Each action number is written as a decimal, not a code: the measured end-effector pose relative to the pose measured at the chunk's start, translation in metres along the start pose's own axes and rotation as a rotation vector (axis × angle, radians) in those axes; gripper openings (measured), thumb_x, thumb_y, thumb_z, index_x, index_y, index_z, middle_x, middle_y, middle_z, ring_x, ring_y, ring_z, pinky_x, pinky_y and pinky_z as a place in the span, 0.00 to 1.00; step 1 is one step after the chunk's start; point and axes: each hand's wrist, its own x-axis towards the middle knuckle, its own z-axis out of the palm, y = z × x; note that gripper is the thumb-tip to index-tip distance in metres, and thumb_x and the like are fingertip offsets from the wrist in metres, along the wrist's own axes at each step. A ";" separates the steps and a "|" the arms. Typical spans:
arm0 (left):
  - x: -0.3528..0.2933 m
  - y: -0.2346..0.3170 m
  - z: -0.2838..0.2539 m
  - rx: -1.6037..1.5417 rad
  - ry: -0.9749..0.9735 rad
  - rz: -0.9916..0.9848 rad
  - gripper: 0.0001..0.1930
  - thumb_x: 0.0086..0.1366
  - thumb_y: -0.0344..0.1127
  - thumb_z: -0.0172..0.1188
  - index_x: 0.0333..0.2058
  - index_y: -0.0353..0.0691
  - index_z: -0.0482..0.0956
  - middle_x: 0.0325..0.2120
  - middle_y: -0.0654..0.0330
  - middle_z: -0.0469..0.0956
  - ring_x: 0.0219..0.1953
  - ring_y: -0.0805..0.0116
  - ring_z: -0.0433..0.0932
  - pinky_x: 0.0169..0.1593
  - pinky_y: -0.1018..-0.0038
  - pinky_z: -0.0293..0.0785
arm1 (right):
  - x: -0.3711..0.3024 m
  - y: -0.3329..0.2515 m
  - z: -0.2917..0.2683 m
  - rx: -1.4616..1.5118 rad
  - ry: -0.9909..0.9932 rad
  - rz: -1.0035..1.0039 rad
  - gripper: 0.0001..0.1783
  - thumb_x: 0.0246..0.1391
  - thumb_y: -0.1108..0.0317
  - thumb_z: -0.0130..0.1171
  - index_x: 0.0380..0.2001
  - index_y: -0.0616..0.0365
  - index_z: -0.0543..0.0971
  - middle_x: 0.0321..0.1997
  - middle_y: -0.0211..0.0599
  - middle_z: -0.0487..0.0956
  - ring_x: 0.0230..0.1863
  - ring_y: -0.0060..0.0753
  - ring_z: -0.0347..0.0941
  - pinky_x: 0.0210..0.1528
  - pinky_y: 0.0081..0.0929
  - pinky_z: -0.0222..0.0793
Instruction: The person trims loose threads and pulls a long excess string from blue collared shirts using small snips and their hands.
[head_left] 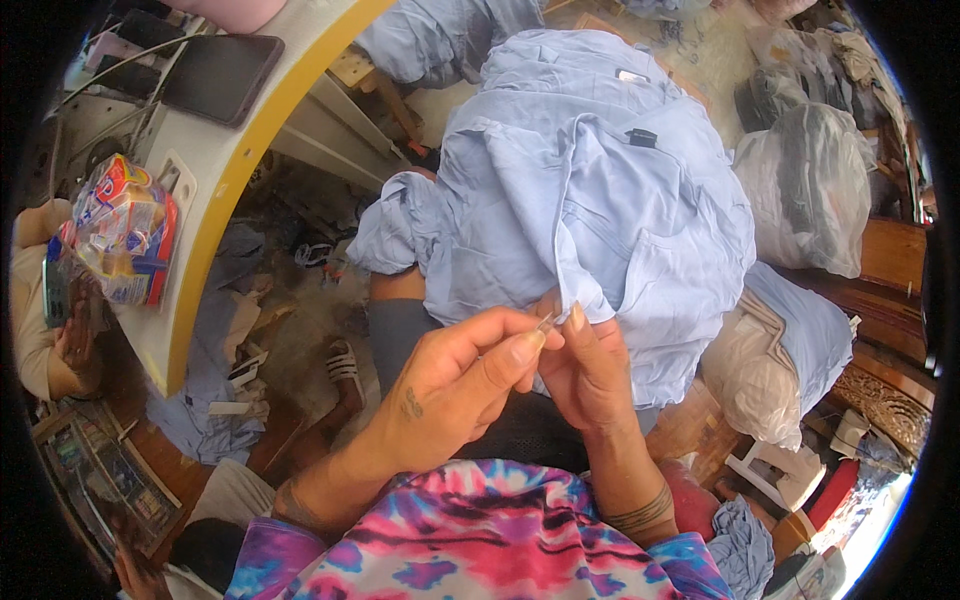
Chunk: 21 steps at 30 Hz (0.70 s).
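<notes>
A light blue garment (600, 190) lies heaped over my lap, with a small dark label (642, 138) near its collar. Its near edge is pinched between the thumb and fingers of my right hand (592, 375). Close against it, my left hand (455, 375) is closed, thumb to forefinger, on a small thin pointed piece (546, 321), too small to name. The fingertips of both hands almost meet at the garment's edge. More blue cloth (395, 225) bunches at the left of the heap.
At left a yellow-edged table (225, 185) carries a dark phone (222, 78) and a colourful plastic package (125, 230). Another person's hand (75, 335) is beyond it. Filled plastic bags (805, 190) and a folded cloth stack (790, 330) stand at right. Cloth scraps (215, 400) lie on the floor.
</notes>
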 end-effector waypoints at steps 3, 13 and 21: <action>-0.002 0.001 0.001 -0.037 -0.006 -0.026 0.17 0.78 0.44 0.52 0.52 0.37 0.77 0.28 0.70 0.71 0.17 0.90 0.59 0.18 0.87 0.51 | -0.001 0.001 -0.001 0.012 -0.014 -0.010 0.17 0.70 0.62 0.57 0.55 0.62 0.75 0.45 0.39 0.81 0.44 0.31 0.77 0.47 0.33 0.77; 0.001 -0.004 0.000 0.039 -0.005 0.027 0.18 0.79 0.42 0.49 0.53 0.33 0.76 0.30 0.66 0.72 0.14 0.90 0.56 0.14 0.88 0.50 | 0.000 -0.005 -0.005 -0.080 -0.007 -0.004 0.14 0.69 0.63 0.58 0.51 0.61 0.76 0.42 0.36 0.81 0.40 0.27 0.75 0.42 0.28 0.71; 0.004 0.000 -0.002 0.123 0.011 0.042 0.17 0.78 0.41 0.49 0.53 0.33 0.76 0.28 0.67 0.71 0.14 0.91 0.57 0.14 0.88 0.49 | 0.002 -0.011 0.001 -0.292 0.126 -0.056 0.11 0.66 0.64 0.63 0.43 0.62 0.80 0.36 0.35 0.82 0.35 0.26 0.76 0.38 0.27 0.72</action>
